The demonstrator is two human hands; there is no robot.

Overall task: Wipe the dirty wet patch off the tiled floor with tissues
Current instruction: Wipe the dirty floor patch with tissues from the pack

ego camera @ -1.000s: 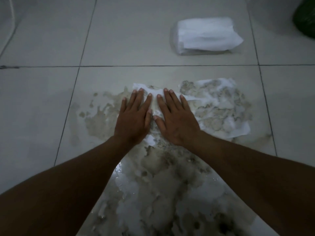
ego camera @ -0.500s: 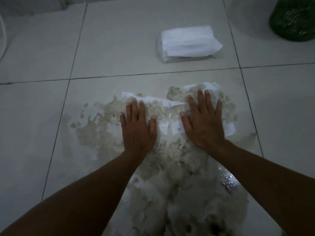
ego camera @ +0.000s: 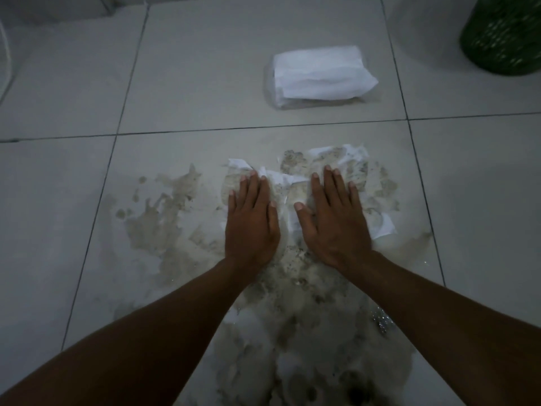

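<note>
Brown wet patch [ego camera: 164,227] on pale tiled floor [ego camera: 58,200], left. Left hand [ego camera: 251,222] and right hand [ego camera: 333,227] flat, fingers straight, pressing 2 soaked tissues [ego camera: 295,186] (stained, crumpled). Tissue pack [ego camera: 319,76] beyond, green basket [ego camera: 503,36] far right.

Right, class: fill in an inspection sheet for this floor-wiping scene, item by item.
Surface: tiled floor, pale with dark grout lines.
Job's things: dirty wet patch spread across one tile; soiled tissues lying flat on it.
Clutter: tissue pack beyond the patch.
Hands: left hand and right hand press flat on the tissues, fingers straight.
Cables: white cord at the left edge.
Surroundings: green basket at the top right.
</note>
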